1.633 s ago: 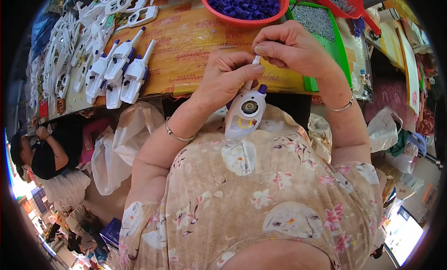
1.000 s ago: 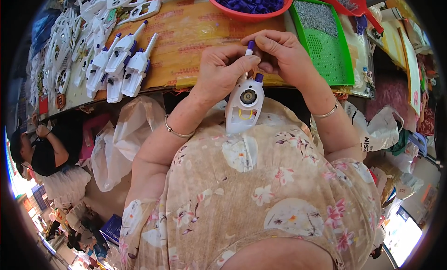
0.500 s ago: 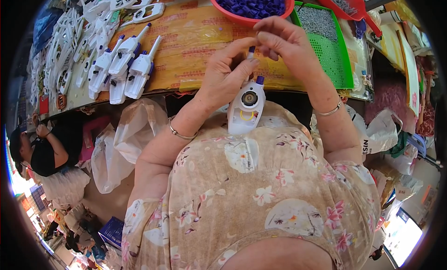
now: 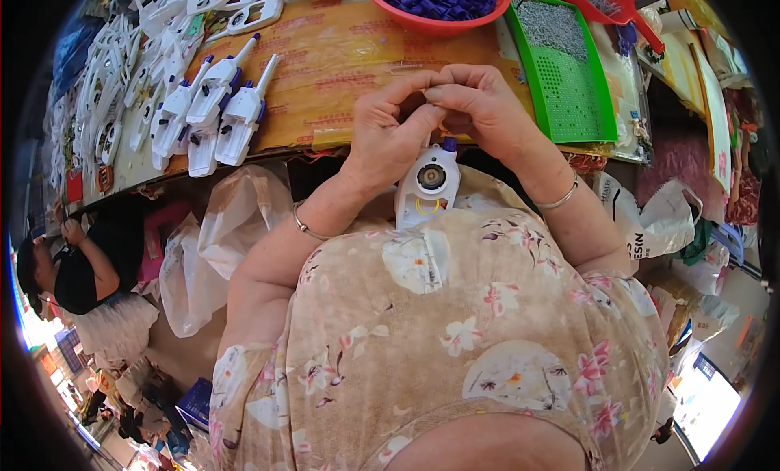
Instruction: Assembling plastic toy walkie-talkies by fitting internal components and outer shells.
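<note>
Between my arms, against the floral dress, stands an open white toy walkie-talkie shell (image 4: 418, 199). It carries a round dark speaker, a yellow wire and a purple knob. My left hand (image 4: 386, 134) is closed round the shell's upper end, where the antenna is mostly covered by the fingers. Touching it, my right hand (image 4: 491, 113) has thumb and fingers pinched together over the antenna's tip. Whatever lies inside that pinch is hidden.
Assembled white walkie-talkies (image 4: 215, 105) lie at the table's left, beside piled shell parts (image 4: 110, 89). Beyond my hands stands a red bowl (image 4: 435, 26) of purple pieces. A green tray (image 4: 569, 101) with small screws and a red scoop (image 4: 642, 24) are at the right.
My right hand has come down and left, bringing its fingertips together against my left hand. The purple antenna tip, visible before, is now covered. My left hand still grips the shell.
</note>
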A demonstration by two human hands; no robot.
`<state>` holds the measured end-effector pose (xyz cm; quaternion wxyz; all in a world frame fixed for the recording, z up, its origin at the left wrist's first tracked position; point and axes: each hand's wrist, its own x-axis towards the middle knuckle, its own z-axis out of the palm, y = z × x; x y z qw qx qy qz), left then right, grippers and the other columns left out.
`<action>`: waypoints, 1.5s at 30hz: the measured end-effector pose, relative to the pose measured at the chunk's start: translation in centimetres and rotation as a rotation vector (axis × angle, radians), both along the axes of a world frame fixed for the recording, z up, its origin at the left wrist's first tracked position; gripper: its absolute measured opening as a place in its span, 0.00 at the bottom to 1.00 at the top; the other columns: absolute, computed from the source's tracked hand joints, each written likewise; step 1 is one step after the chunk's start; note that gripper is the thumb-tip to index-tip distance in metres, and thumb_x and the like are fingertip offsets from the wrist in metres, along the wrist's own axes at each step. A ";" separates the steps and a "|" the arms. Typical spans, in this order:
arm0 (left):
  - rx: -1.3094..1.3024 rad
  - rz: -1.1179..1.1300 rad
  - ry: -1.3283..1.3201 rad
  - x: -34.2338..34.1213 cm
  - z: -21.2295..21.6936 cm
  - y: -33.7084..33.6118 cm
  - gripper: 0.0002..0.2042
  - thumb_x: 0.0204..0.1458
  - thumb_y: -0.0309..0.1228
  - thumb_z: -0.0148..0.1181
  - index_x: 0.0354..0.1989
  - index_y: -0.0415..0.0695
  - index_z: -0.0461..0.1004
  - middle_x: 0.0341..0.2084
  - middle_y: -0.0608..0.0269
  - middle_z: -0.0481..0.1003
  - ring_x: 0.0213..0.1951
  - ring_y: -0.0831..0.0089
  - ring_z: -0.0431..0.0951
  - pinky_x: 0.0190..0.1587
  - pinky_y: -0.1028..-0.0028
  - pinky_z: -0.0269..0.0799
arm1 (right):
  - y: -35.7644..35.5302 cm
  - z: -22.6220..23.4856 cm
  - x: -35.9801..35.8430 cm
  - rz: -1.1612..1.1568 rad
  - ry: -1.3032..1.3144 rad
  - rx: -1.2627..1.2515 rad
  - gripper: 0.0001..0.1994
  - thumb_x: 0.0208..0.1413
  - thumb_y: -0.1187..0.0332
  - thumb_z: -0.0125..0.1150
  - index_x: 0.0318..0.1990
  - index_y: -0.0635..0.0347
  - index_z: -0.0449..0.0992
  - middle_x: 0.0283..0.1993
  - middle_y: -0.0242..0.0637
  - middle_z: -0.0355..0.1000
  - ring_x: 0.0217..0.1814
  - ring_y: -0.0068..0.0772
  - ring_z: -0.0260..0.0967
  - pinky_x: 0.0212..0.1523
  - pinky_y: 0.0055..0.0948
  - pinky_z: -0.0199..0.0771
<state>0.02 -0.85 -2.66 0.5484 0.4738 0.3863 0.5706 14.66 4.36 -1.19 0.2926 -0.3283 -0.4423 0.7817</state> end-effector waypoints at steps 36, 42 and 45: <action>-0.228 -0.232 0.192 0.1 1.9 0.5 0.09 0.51 0.29 0.54 0.25 0.35 0.72 0.16 0.70 0.70 0.21 0.84 0.66 0.24 0.78 0.63 | 4.7 4.3 3.1 0.483 -0.430 0.005 0.22 0.59 0.55 0.48 0.17 0.58 0.63 0.11 0.22 0.50 0.11 0.14 0.43 0.12 0.18 0.42; -0.372 -0.469 0.071 -3.0 2.2 -0.6 0.21 0.47 0.29 0.58 0.51 0.38 0.68 0.39 0.67 0.72 0.42 0.79 0.70 0.47 0.77 0.65 | 4.7 6.2 1.1 0.236 -0.587 0.639 0.29 0.58 0.43 0.44 0.21 0.62 0.70 0.13 0.26 0.58 0.16 0.17 0.54 0.17 0.19 0.53; -0.335 -0.515 -0.021 -4.1 1.6 -1.8 0.23 0.45 0.25 0.60 0.53 0.38 0.67 0.42 0.65 0.72 0.45 0.78 0.70 0.51 0.77 0.63 | 6.7 7.1 -0.7 0.032 -0.618 0.867 0.21 0.56 0.53 0.53 0.22 0.64 0.69 0.15 0.29 0.57 0.18 0.18 0.54 0.20 0.24 0.54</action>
